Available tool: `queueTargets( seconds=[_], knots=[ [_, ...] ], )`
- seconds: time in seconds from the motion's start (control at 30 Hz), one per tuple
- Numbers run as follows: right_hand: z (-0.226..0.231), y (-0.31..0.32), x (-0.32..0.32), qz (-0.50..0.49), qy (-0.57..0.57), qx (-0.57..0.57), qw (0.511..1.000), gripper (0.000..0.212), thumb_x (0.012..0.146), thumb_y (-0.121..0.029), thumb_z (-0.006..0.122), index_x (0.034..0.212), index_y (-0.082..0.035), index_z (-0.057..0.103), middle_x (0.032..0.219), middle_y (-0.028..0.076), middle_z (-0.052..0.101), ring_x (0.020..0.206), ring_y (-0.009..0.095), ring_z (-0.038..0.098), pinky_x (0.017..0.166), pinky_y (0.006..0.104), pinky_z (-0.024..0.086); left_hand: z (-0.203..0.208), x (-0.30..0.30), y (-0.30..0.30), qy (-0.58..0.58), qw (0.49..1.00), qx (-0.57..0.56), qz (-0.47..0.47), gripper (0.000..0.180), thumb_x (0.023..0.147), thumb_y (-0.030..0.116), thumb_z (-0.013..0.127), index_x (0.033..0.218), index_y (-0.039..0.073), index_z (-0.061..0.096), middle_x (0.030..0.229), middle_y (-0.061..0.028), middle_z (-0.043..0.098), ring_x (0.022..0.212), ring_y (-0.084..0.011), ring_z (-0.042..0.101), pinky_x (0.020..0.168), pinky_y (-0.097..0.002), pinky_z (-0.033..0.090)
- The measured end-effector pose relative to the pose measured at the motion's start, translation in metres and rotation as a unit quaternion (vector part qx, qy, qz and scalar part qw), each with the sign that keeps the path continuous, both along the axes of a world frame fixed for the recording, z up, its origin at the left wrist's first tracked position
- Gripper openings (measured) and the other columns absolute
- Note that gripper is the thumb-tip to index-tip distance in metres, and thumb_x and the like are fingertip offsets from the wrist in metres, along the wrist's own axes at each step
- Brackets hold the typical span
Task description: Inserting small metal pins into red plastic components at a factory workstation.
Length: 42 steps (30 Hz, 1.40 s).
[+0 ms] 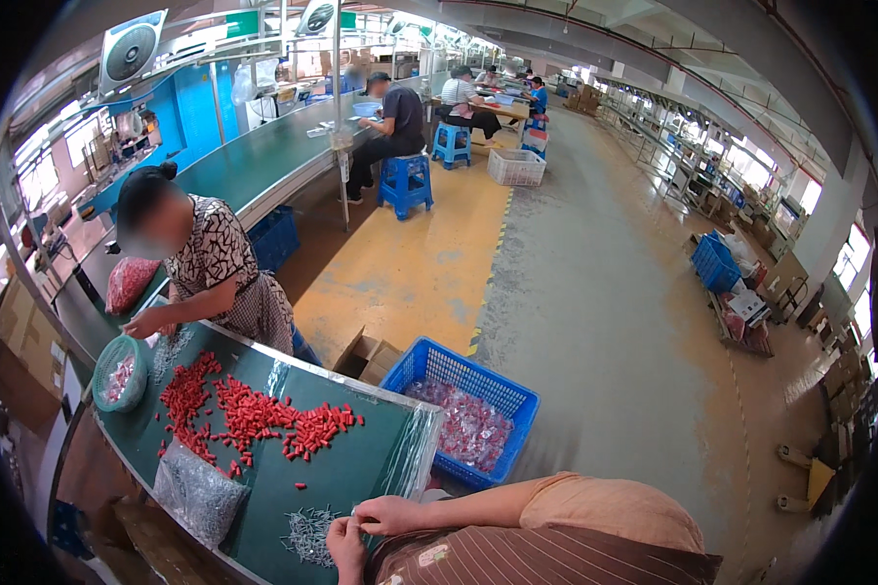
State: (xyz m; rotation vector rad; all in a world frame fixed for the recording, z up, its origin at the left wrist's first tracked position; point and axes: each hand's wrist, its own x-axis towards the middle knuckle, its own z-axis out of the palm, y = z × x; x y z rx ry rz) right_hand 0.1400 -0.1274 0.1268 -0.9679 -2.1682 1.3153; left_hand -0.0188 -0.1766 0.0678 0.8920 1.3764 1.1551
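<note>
Both my hands meet at the near end of the green table, close to my body. My right hand (pixel 388 515) is closed in a pinch, its fingertips against those of my left hand (pixel 347 546), also closed. Whatever small thing is between the fingers is too small to make out. Beside them lies a loose pile of thin grey metal screws or nails (pixel 309 534). Farther up the table spread many short red plastic tubes (pixel 254 408), with one red tube (pixel 300 486) lying apart. A clear plastic bag of grey metal pieces (pixel 200 492) rests at the table's left edge.
A blue crate (pixel 527 409) of small clear packets stands right of the green table (pixel 371 458). Across it a co-worker (pixel 226 244) handles something above a green basket (pixel 96 380). Open cardboard box (pixel 366 356) sits beside the crate. Others sit on blue stools farther back.
</note>
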Motion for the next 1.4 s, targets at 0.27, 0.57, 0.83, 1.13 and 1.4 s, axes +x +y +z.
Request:
queueTargets(
  seconds=[0.27, 0.57, 0.83, 1.13, 1.4],
  knots=[
    [-0.046, 0.005, -0.031, 0.145, -0.177, 0.122, 0.966, 0.036, 0.071, -0.016, 0.066, 0.101, -0.004, 0.051, 0.096, 0.016, 0.049, 0.087, 0.032, 0.056, 0.073, 0.0401, 0.047, 0.046, -0.043, -0.02, 0.219, 0.972, -0.074, 0.048, 0.028, 0.086, 0.023, 0.057, 0.096, -0.003, 0.063, 0.09, -0.0092, 0.064, 0.079, -0.0159, 0.057, 0.071, -0.0298, 0.046],
    [-0.081, 0.014, -0.07, 0.119, -0.147, 0.215, 0.958, 0.013, 0.08, -0.015, 0.048, 0.084, -0.004, 0.053, 0.085, 0.014, 0.054, 0.076, 0.031, 0.06, 0.064, 0.042, 0.049, 0.015, -0.05, -0.045, 0.234, 0.962, 0.007, 0.139, 0.013, 0.076, 0.007, 0.061, 0.087, 0.0, 0.059, 0.077, -0.0057, 0.059, 0.067, -0.0138, 0.053, 0.063, -0.0267, 0.043],
    [-0.073, 0.026, -0.065, 0.084, -0.191, 0.135, 0.969, 0.012, 0.077, -0.012, 0.052, 0.084, -0.004, 0.058, 0.085, 0.016, 0.057, 0.081, 0.034, 0.06, 0.068, 0.043, 0.049, 0.039, -0.048, -0.045, 0.274, 0.952, -0.126, 0.048, 0.024, 0.077, 0.019, 0.064, 0.09, -0.002, 0.065, 0.084, -0.0123, 0.065, 0.078, -0.0205, 0.06, 0.074, -0.0319, 0.046],
    [-0.056, 0.051, -0.051, -0.025, -0.123, -0.124, 0.984, 0.016, 0.073, -0.015, 0.059, 0.081, -0.002, 0.062, 0.07, 0.011, 0.064, 0.063, 0.023, 0.062, 0.061, 0.0355, 0.048, 0.031, -0.05, -0.037, 0.286, 0.95, -0.114, 0.044, 0.025, 0.079, 0.019, 0.061, 0.092, -0.002, 0.064, 0.084, -0.0112, 0.066, 0.077, -0.0188, 0.06, 0.074, -0.0309, 0.046],
    [-0.054, 0.047, -0.045, -0.055, -0.046, -0.157, 0.985, 0.013, 0.073, -0.012, 0.059, 0.08, -0.001, 0.063, 0.065, 0.008, 0.063, 0.057, 0.016, 0.062, 0.056, 0.0298, 0.048, 0.024, -0.049, -0.048, 0.287, 0.95, -0.104, 0.062, 0.024, 0.079, 0.021, 0.062, 0.086, -0.003, 0.064, 0.076, -0.0087, 0.064, 0.071, -0.017, 0.057, 0.068, -0.0305, 0.046]
  ],
)
